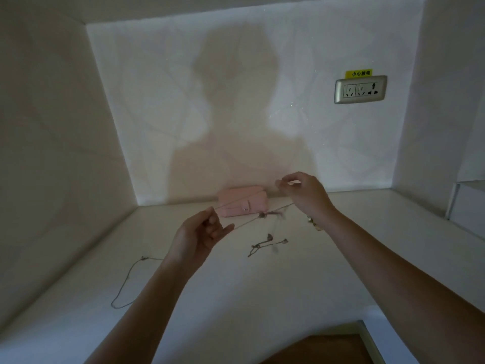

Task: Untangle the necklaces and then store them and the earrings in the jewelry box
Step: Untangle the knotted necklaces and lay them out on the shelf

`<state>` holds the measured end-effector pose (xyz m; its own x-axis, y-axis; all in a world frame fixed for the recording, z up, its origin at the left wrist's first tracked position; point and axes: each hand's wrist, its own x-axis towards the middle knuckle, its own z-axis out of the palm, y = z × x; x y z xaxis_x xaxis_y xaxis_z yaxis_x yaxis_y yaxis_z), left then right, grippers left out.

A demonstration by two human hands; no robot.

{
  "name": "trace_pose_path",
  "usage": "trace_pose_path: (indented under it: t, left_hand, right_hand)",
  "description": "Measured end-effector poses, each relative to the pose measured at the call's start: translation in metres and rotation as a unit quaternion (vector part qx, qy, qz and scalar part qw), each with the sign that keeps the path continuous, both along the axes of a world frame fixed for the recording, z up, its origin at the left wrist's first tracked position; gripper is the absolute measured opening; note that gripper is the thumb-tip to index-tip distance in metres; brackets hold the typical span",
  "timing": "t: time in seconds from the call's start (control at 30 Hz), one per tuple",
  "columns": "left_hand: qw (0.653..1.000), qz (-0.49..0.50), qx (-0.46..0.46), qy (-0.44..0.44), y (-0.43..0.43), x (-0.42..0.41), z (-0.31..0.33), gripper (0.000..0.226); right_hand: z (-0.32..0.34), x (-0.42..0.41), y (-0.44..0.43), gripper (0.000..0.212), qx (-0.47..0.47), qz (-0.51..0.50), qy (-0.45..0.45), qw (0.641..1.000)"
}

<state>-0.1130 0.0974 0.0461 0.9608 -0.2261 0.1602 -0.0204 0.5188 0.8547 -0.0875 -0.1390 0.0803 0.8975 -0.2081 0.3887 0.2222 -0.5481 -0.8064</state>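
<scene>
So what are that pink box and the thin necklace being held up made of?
The pink box looks like matte faux leather, judging by its smooth surface and snap tab; unsure. The necklace seems a fine metal chain: thin, greyish, stretched in straight lines.

pendant cluster [264,214] blurred, earrings [314,224] partly hidden behind r. wrist [326,212]

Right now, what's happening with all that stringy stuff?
A person is holding one thin necklace up over the white desk, pinching it with the left hand and the right hand so it stretches between them. The pink jewelry box sits shut at the back by the wall. Another chain and a few small pieces lie on the desk, not put away yet.
</scene>
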Motion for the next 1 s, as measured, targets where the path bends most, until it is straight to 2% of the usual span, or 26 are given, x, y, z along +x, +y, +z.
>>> trace_pose_path:
  t: [0.07,0.13,0.27,0.4,0.53,0.67,0.8,0.87,0.9,0.93,0.97,1.0]
  left_hand:
    - [0.998,0.027,0.049,-0.007,-0.005,0.002,-0.003,0.036]
    - [0.993,0.05,0.107,-0.017,-0.007,0.004,-0.009,0.032]
    - [0.987,0.051,0.154,0.0,-0.009,-0.004,-0.023,0.026]
    - [0.988,0.007,0.152,0.011,-0.007,-0.024,-0.021,0.02]
    - [0.985,0.004,0.166,0.038,0.003,-0.037,-0.018,0.018]
    - [0.958,0.053,0.274,0.066,0.017,-0.033,-0.025,0.017]
    - [0.92,0.121,0.356,0.114,0.03,-0.017,-0.032,0.015]
    - [0.891,0.161,0.408,0.116,0.032,-0.011,-0.037,0.015]
    - [0.857,0.189,0.472,0.09,0.032,-0.008,-0.04,0.017]
    - [0.797,0.22,0.561,0.042,0.032,-0.005,-0.044,0.019]
    - [0.723,0.241,0.647,-0.01,0.033,-0.004,-0.048,0.022]
    - [0.666,0.258,0.698,-0.06,0.032,-0.006,-0.051,0.027]
  right_hand:
    - [-0.005,-0.001,0.005,0.038,0.031,0.01,0.031,0.999]
    - [-0.011,-0.002,0.007,0.035,0.035,0.003,0.037,0.999]
    - [-0.023,-0.009,0.009,0.03,-0.043,-0.025,0.077,0.996]
    - [-0.02,-0.012,0.011,0.042,-0.139,0.027,0.173,0.975]
    - [-0.007,-0.018,0.019,0.042,-0.191,0.058,0.206,0.958]
    - [-0.01,0.007,0.05,0.039,-0.196,0.097,0.272,0.937]
    - [-0.024,0.033,0.091,0.034,-0.235,0.11,0.36,0.896]
    - [-0.029,0.046,0.108,0.033,-0.244,0.124,0.374,0.886]
    - [-0.033,0.053,0.115,0.031,-0.24,0.13,0.363,0.891]
    - [-0.035,0.059,0.121,0.026,-0.234,0.136,0.351,0.897]
    - [-0.037,0.064,0.125,0.024,-0.227,0.143,0.338,0.902]
    - [-0.039,0.067,0.128,0.025,-0.226,0.149,0.329,0.905]
